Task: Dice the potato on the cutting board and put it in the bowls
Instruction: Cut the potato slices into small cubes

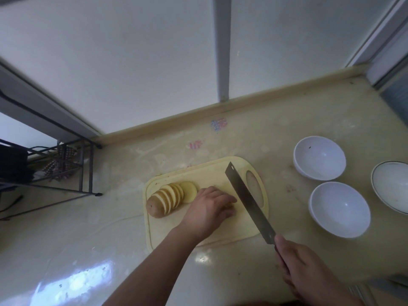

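Observation:
A sliced potato (pixel 168 200) lies fanned out on the left part of the pale yellow cutting board (pixel 223 173), its brown end piece at the far left. My left hand (pixel 209 210) rests on the board just right of the slices, fingers curled down over something I cannot make out. My right hand (pixel 309 270) grips the handle of a cleaver (pixel 249 200), whose blade lies over the board's right side beside my left fingertips. Two white bowls (pixel 319 157) (pixel 340 208) stand right of the board, both empty.
A third bowl (pixel 391 184) with a dark rim sits at the right edge. A black wire rack (pixel 64 168) stands at the left on the counter. Frosted window panels rise behind the counter's back edge (pixel 198 111).

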Available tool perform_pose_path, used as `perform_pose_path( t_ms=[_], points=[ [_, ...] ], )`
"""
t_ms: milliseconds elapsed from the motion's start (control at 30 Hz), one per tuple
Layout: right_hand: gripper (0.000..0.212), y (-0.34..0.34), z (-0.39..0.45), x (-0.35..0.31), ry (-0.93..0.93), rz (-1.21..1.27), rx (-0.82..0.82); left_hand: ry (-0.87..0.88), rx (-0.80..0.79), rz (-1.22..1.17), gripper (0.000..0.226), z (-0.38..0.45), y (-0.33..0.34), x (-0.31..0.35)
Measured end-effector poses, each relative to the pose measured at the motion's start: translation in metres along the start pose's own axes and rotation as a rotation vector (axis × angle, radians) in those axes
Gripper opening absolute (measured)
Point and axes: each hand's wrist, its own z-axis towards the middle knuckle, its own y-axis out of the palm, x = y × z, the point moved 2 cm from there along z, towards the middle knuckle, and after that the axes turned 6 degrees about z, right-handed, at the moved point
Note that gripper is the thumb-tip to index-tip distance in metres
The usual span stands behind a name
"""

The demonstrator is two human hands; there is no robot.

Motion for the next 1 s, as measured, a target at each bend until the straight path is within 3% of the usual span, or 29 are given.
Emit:
perform_pose_path(
  t_ms=[167,267,367,567,667,867,1000],
  points=[
    [0.053,-0.002,-0.003,0.003,0.007,0.026,0.03,0.061,-0.041,0.002,0.03,0.005,0.0,-0.005],
    [0.055,-0.004,-0.005,0.003,0.014,0.035,0.063,0.169,-0.167,0.025,0.041,0.0,-0.006,-0.016],
    [0.055,-0.006,-0.004,0.005,0.02,0.054,0.075,0.294,-0.266,0.114,0.038,0.001,-0.012,-0.02],
    [0.052,-0.009,-0.004,0.007,0.039,0.012,0.1,0.386,-0.23,0.185,0.038,0.007,-0.014,-0.013],
    [0.056,-0.011,-0.001,0.008,0.044,-0.003,0.075,0.249,-0.13,0.179,0.034,-0.002,-0.006,-0.011],
    [0.058,-0.003,0.013,0.003,0.017,-0.129,0.06,-0.366,0.186,0.009,0.029,-0.012,0.022,0.018],
    [0.052,0.005,0.019,-0.001,-0.041,-0.246,0.071,-0.437,0.254,-0.038,0.031,-0.015,0.031,0.026]
  ],
)
